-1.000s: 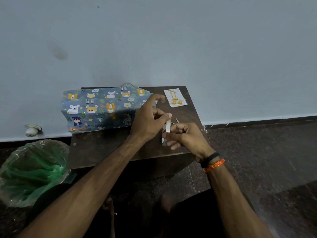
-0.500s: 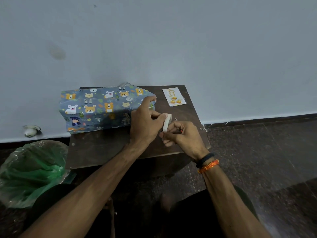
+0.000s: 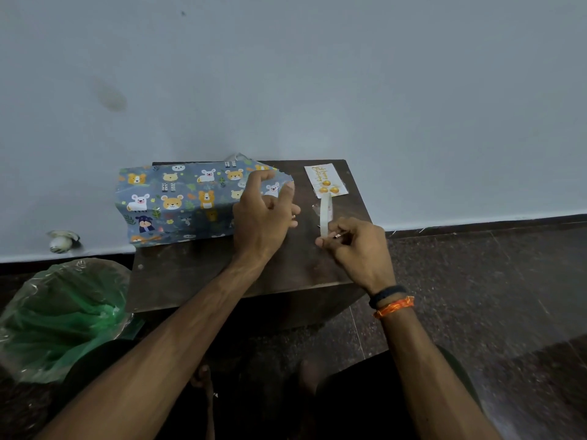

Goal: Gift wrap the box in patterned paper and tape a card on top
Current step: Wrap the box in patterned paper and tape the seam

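I am pinching the roll of tape (image 3: 325, 214) in my right hand (image 3: 359, 249), fingers curled round its lower rim so it is standing on edge above the table (image 3: 197, 281), its end easy to reach. My left hand (image 3: 263, 217) is hovering by the right end of the wrapped box (image 3: 178, 201), fingers loosely bent and gripping nothing that I can make out; a strip may be stuck to a fingertip, but it is too faint to tell. The box is lying at the table's far left, close to the wall, with its patterned paper sticking out raggedly at the right end, so I judge that end is waiting to be folded and taped. The card (image 3: 325, 181) is lying flat at the far right corner, apart from the box, kept clear for later. Bare tabletop is lying between my hands and the near edge, giving room to turn the box; on the floor to the left a green plastic bag (image 3: 60, 319) is sitting
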The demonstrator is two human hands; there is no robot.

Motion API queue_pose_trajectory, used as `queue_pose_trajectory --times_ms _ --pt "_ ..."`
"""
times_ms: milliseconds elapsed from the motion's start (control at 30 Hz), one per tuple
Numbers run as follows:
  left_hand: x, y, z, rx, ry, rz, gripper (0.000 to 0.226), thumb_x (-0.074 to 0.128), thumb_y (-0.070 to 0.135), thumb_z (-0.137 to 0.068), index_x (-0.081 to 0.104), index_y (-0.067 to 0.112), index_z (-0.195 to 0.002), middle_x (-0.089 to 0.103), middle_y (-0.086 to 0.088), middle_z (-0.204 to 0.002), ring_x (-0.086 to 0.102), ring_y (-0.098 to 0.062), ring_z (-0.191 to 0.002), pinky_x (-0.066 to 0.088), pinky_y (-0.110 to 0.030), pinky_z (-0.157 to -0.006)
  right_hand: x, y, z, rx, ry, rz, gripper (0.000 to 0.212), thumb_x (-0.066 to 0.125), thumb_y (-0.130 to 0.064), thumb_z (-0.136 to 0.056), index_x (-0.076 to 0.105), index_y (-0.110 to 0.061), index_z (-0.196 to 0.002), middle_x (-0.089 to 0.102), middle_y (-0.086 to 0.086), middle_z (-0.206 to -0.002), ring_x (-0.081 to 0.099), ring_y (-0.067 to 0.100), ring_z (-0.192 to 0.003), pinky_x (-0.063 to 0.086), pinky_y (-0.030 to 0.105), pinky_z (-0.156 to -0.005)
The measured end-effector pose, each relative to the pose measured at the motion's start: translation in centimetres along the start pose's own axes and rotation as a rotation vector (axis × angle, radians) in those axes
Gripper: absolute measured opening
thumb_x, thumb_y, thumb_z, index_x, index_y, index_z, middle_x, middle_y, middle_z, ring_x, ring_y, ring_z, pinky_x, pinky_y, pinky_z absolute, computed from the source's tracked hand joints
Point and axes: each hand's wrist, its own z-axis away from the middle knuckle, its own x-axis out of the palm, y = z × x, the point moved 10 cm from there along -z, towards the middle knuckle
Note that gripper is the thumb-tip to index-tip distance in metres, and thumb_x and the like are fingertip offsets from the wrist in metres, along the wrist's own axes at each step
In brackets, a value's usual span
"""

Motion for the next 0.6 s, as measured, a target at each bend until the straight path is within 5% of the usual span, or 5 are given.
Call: queue_pose_trajectory --times_ms 100,233,400,600 --pt "0.1 -0.7 -0.4 -0.067 -0.04 0.075 0.019 0.048 0.028 -0.104 0.058 0.019 -0.119 0.07 -0.007 -0.061 0.072 -0.023 -0.061 0.063 -0.043 -0.065 -0.3 -0.8 0.0 -0.062 0.027 0.261 0.014 0.079 -0.027 -0.087 0.076 -0.014 -0.09 0.069 0.0 -0.091 0.061 0.018 -0.086 0.05 0.034 -0.075" --pt "1.3 -1.1 -0.2 -0.159 -0.186 0.238 0.031 0.036 0.024 -0.108 0.064 0.013 -0.111 0.06 -0.011 -0.052 0.061 -0.033 -0.058 0.054 -0.036 -0.057 2.0 -1.3 0.1 -0.107 -0.132 0.462 0.014 0.077 -0.031 -0.087 0.076 -0.017 -0.089 0.07 0.002 -0.101 0.063 0.024 -0.095 0.042 0.03 -0.072" --pt "1.6 -1.2 0.1 -0.178 -0.238 0.289 0.043 0.032 0.025 -0.108 0.071 0.007 -0.107 0.049 -0.009 -0.044 0.052 -0.028 -0.05 0.049 -0.029 -0.054 3.1 -1.0 0.2 -0.071 -0.222 0.422 0.009 0.077 -0.021 -0.086 0.08 -0.026 -0.092 0.074 -0.004 -0.1 0.066 0.017 -0.097 0.056 0.038 -0.088" --pt "0.9 -1.5 -0.3 -0.2 -0.188 0.332 0.049 0.03 0.029 -0.11 0.072 0.003 -0.103 0.045 -0.007 -0.043 0.05 -0.019 -0.044 0.045 -0.024 -0.051 1.2 -0.4 0.3 0.037 -0.075 0.071 0.016 0.082 -0.022 -0.082 0.069 -0.02 -0.073 0.068 -0.01 -0.073 0.061 0.003 -0.069 0.047 0.017 -0.066"
